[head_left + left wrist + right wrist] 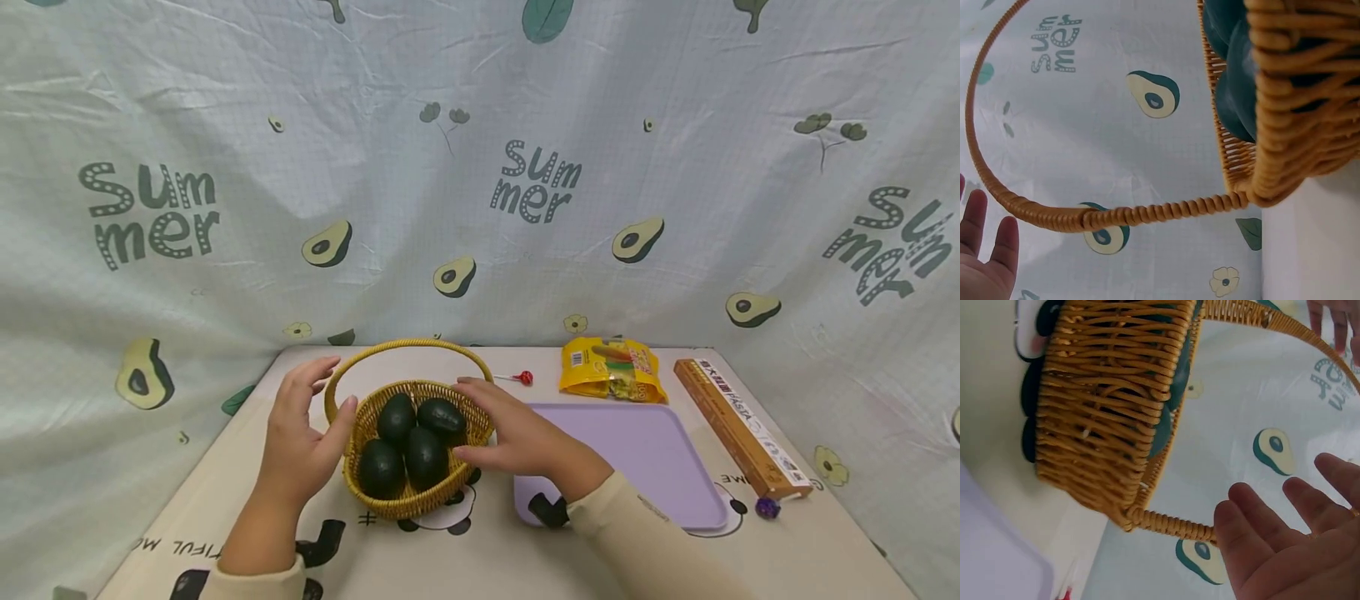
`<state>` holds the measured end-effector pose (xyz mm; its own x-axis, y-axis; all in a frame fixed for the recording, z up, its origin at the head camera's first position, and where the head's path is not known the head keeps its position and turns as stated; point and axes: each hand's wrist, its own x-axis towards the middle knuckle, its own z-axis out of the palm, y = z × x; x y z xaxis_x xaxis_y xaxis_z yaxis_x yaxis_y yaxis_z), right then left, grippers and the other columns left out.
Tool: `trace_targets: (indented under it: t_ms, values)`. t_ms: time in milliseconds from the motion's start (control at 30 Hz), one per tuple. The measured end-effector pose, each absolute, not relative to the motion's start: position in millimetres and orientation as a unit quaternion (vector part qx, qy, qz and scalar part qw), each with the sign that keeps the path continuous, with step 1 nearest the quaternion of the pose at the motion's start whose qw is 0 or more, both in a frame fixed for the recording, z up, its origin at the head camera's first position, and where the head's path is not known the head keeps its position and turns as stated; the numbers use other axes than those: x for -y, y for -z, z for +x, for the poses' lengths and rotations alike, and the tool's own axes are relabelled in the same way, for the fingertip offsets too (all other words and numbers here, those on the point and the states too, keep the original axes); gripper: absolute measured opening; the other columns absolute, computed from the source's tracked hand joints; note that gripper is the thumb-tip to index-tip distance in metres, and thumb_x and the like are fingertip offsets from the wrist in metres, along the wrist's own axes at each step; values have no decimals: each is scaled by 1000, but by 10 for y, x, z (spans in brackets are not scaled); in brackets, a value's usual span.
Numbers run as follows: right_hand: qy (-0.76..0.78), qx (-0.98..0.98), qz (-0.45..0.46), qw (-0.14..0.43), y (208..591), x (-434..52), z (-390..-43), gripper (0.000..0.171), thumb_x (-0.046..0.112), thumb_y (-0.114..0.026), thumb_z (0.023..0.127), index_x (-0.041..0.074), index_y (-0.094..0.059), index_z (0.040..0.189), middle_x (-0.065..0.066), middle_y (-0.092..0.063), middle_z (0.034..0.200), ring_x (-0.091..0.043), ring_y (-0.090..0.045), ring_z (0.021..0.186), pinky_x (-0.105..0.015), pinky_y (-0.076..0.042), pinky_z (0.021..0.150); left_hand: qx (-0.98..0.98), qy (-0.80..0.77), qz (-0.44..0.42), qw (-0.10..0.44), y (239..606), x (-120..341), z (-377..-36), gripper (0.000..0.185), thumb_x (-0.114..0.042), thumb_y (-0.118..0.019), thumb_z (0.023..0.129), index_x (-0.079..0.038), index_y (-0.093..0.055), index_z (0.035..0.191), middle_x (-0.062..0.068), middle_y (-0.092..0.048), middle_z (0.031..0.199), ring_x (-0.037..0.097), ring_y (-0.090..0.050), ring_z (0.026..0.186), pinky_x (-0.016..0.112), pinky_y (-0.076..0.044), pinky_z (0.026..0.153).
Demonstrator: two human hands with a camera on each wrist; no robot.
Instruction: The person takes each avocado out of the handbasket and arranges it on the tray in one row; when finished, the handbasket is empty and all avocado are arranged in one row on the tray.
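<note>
On table point(480, 550), round wicker basket point(408, 500) of dark-green avocados point(408, 442) between open hands.

Your left hand point(300, 442) is raised on its edge, palm turned inward to the right, fingers straight and slightly spread, thumb pointing toward your other hand. Your right hand point(517, 433) faces it, palm turned left, fingers extended and relaxed, thumb low. Neither hand is curled into a grip. Both forearms reach forward from the lower edge, cream sleeves at the wrists.
</note>
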<state>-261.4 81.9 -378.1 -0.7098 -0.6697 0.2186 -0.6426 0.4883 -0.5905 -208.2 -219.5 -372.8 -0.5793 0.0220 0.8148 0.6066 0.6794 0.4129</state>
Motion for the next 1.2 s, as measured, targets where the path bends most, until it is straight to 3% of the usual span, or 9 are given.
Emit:
trace_targets:
  t_ms: [100, 433, 600, 867, 967, 1067, 1200]
  values:
    - [328, -865, -379, 35, 3757, -755, -2634, 84, 45, -77, 91, 24, -34, 160, 2, -28, 168, -18, -27, 155, -48, -30, 125, 823, 353, -181, 406, 3752, 2233, -2100, 62, 4, -73, 88, -8, -52, 145, 14, -56, 139, 25, -52, 123, 9, -35, 109]
    - [323, -865, -382, 42, 3764, -580, -2715, 76, 34, -74, 95, 21, -35, 159, 0, -35, 164, -18, -35, 150, -43, -37, 121, 843, 374, -143, 359, 3885, 2315, -2171, 50, 3, -65, 97, -9, -53, 144, 9, -59, 136, 23, -57, 120, 2, -38, 100]
    - [309, -869, -384, 40, 3739, -469, -2783, 75, 33, -72, 95, 18, -36, 159, 0, -36, 164, -18, -35, 150, -42, -35, 123, 849, 380, -133, 341, 3937, 2377, -2204, 44, 2, -63, 99, -5, -54, 141, 10, -61, 132, 23, -59, 116, 2, -41, 97]
    - [291, -881, -371, 49, 3727, -332, -2890, 73, 36, -70, 97, 18, -36, 159, 0, -38, 163, -17, -34, 151, -42, -32, 124, 854, 406, -119, 304, 3994, 2455, -2222, 41, 2, -62, 99, -3, -52, 139, 13, -65, 120, -5, -55, 108, 1, -45, 90]
    - [291, -887, -354, 56, 3760, -306, -2930, 74, 38, -70, 96, 21, -35, 160, 1, -38, 164, -17, -34, 151, -42, -33, 124, 856, 417, -117, 283, 4005, 2471, -2229, 42, 1, -62, 100, -5, -51, 140, 13, -65, 119, -9, -55, 106, 1, -46, 89]
    - [300, -890, -336, 66, 3795, -281, -2961, 75, 38, -70, 96, 24, -34, 160, 0, -38, 163, -18, -36, 150, -43, -35, 123, 859, 422, -110, 269, 4010, 2480, -2230, 41, -1, -62, 100, -6, -52, 139, 12, -66, 118, -3, -59, 107, 2, -47, 88]
    - [310, -893, -316, 83, 3848, -228, -3007, 75, 40, -70, 96, 25, -34, 160, -2, -39, 162, -20, -39, 149, -45, -37, 121, 862, 425, -97, 259, 4022, 2480, -2226, 40, -3, -63, 101, -7, -52, 139, 12, -66, 119, 17, -65, 110, 2, -47, 88]
